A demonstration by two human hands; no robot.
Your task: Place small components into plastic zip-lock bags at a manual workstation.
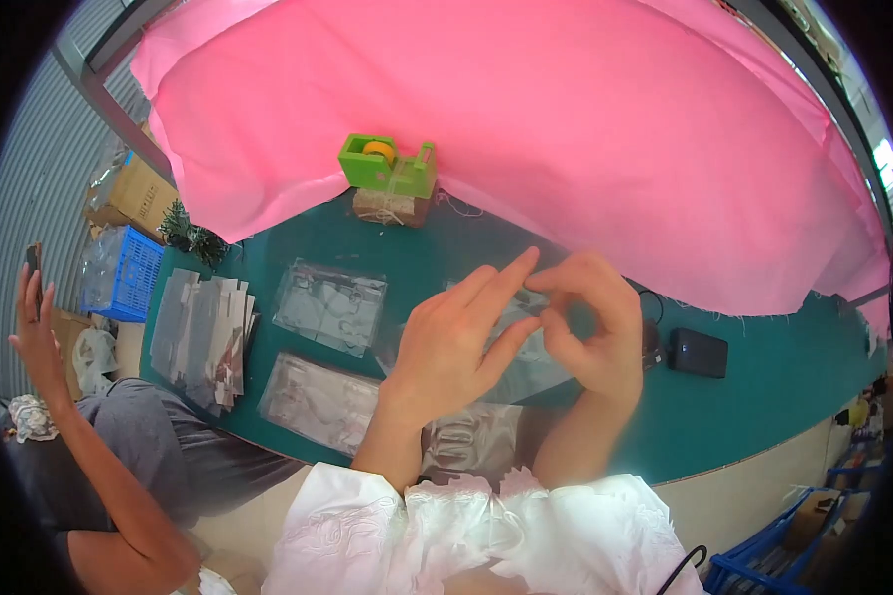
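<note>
Above the middle of the green table my left hand [453,332] is held with its fingers stretched out and its thumb apart. Close by on the right, my right hand [600,322] has its fingers curled toward the thumb, its tips by the left fingertips. Whatever lies in that pinch, if anything, is too small or clear to make out. Beneath both hands lies a sheet of clear plastic film [536,362], partly covered by them. Nearer me, a shiny clear plastic packet [471,441] sits between my forearms. Flat clear packets [329,307] and another packet [318,402] lie to the left.
A stack of strip-like sheets [203,337] lies at the table's left. A green tape dispenser [392,164] stands on a block at the back, before pink cloth [526,129]. A black box [698,353] sits right. At far left, another person's raised hand [42,337] holds a phone.
</note>
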